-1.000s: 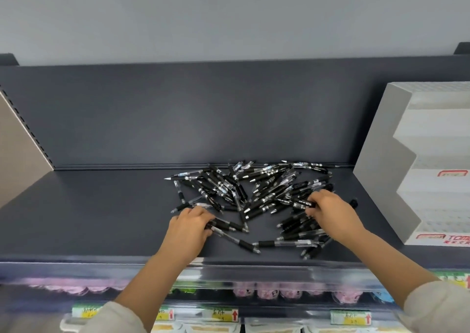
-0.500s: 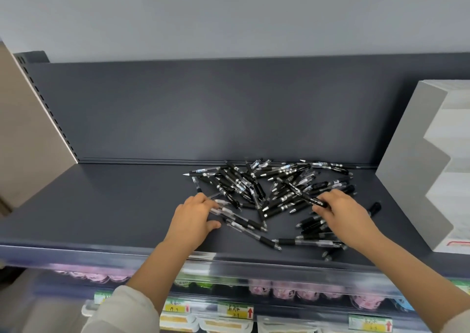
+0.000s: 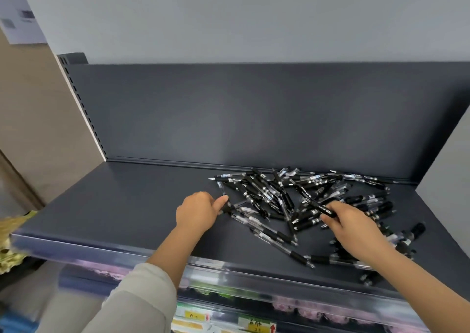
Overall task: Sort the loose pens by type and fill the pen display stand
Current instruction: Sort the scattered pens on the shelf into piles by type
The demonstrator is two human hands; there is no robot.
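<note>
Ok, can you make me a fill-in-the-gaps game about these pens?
The pens lie heaped on a dark grey ____.
The pen pinched by the right hand is coloured ____.
The left hand touches the heap's ____ edge.
Missing words: shelf; black; left.

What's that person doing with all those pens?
A person is picking through a heap of black pens lying loose on a dark shelf. The right hand pinches one pen in the middle of the heap. The left hand touches pens at its left edge. Only the grey side of the stand shows at the right; its slots are out of view.
</note>
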